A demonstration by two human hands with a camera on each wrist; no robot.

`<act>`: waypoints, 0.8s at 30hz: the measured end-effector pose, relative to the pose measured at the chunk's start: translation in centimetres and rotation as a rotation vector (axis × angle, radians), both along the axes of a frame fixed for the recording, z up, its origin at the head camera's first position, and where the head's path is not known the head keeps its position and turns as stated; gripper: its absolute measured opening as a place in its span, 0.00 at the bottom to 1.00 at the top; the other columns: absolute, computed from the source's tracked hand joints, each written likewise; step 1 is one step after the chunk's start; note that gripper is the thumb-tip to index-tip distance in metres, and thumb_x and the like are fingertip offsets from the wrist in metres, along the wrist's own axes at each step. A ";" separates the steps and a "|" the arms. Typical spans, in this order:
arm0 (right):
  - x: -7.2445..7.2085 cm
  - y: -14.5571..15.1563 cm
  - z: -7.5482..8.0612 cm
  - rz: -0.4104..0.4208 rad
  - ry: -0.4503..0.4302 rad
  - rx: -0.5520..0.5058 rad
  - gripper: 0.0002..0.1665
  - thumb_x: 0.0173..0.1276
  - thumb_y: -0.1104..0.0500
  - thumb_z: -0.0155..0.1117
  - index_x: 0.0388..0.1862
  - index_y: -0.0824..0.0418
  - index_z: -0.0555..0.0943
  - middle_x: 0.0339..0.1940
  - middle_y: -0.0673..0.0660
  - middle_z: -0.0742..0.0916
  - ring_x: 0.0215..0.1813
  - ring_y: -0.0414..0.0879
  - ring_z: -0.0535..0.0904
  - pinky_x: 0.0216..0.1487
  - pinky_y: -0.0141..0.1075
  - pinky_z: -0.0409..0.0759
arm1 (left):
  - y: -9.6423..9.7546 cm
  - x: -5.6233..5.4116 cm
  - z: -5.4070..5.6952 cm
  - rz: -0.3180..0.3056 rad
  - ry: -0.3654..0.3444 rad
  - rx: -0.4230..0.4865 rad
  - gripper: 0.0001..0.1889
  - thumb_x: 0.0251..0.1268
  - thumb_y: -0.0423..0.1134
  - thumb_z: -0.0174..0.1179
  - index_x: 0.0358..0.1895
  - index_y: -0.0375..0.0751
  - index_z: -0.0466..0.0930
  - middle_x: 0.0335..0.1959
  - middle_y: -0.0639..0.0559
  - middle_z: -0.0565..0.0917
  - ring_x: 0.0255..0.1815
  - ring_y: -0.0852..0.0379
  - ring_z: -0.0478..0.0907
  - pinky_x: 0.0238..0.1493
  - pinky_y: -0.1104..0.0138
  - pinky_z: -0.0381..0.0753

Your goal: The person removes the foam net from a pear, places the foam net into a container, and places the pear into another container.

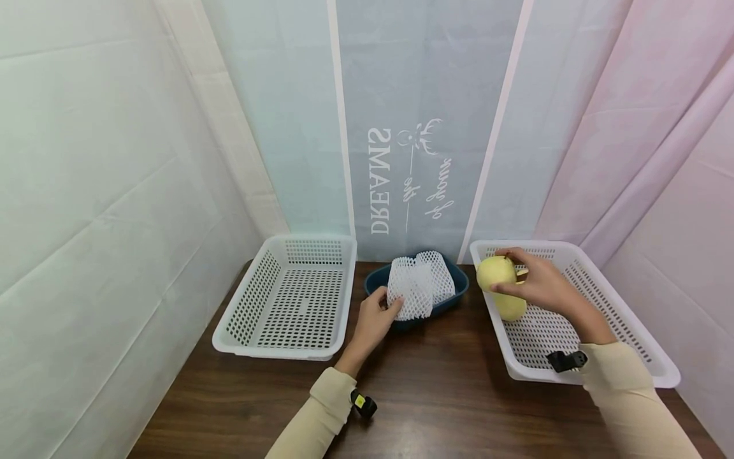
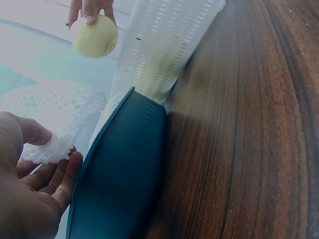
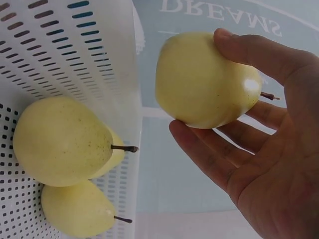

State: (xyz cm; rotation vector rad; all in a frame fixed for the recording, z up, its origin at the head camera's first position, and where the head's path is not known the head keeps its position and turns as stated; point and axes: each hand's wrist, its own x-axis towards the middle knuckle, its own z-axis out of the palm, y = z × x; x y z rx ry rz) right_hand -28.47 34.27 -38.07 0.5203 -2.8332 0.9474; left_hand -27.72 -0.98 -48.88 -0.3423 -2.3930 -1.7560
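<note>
My right hand (image 1: pixel 536 280) grips a pale yellow pear (image 1: pixel 496 273) over the left rim of the right white basket (image 1: pixel 608 299). In the right wrist view, thumb and fingers hold this pear (image 3: pixel 207 82) around its sides, its stem toward the palm. Several more pears (image 3: pixel 65 142) lie inside that basket. My left hand (image 1: pixel 375 319) pinches the edge of a white foam mesh sleeve (image 1: pixel 410 290) between thumb and fingers. That sleeve is above a dark blue-green bowl (image 2: pixel 119 164), where another foam sleeve (image 1: pixel 438 274) lies.
On the left stands another white perforated basket (image 1: pixel 301 309) with nothing in it. All three containers are on a dark wooden table (image 1: pixel 424 395), near a printed curtain (image 1: pixel 424 83) at the back. Pale cloth walls (image 1: pixel 103 210) close off both sides.
</note>
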 end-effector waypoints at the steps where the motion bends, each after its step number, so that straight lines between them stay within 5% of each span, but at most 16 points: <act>1: 0.0 0.1 0.0 -0.003 -0.003 -0.002 0.41 0.65 0.51 0.81 0.71 0.66 0.75 0.60 0.72 0.85 0.53 0.69 0.88 0.52 0.60 0.87 | 0.1 0.0 0.0 -0.001 -0.003 0.006 0.07 0.76 0.40 0.65 0.49 0.42 0.85 0.38 0.49 0.87 0.31 0.63 0.75 0.34 0.72 0.76; 11: -0.1 1.3 0.1 -0.026 -0.033 0.001 0.45 0.66 0.50 0.80 0.74 0.68 0.72 0.64 0.76 0.83 0.53 0.75 0.87 0.51 0.62 0.87 | 0.6 -0.4 0.3 0.019 -0.008 -0.026 0.08 0.77 0.40 0.64 0.49 0.39 0.84 0.39 0.46 0.88 0.30 0.65 0.76 0.34 0.72 0.77; 19: -0.2 2.3 0.0 -0.044 -0.011 0.018 0.44 0.65 0.51 0.81 0.73 0.68 0.74 0.62 0.75 0.84 0.50 0.69 0.89 0.43 0.40 0.84 | 1.0 -0.8 0.5 0.054 -0.010 -0.039 0.09 0.76 0.40 0.65 0.49 0.39 0.84 0.37 0.47 0.88 0.31 0.64 0.77 0.34 0.72 0.77; 24: -0.1 2.9 -0.1 -0.057 0.019 0.026 0.45 0.64 0.50 0.82 0.72 0.69 0.74 0.62 0.76 0.84 0.49 0.68 0.88 0.42 0.42 0.84 | 1.2 -1.0 0.4 0.065 -0.004 -0.046 0.08 0.77 0.40 0.64 0.49 0.38 0.84 0.32 0.48 0.85 0.28 0.64 0.76 0.31 0.72 0.76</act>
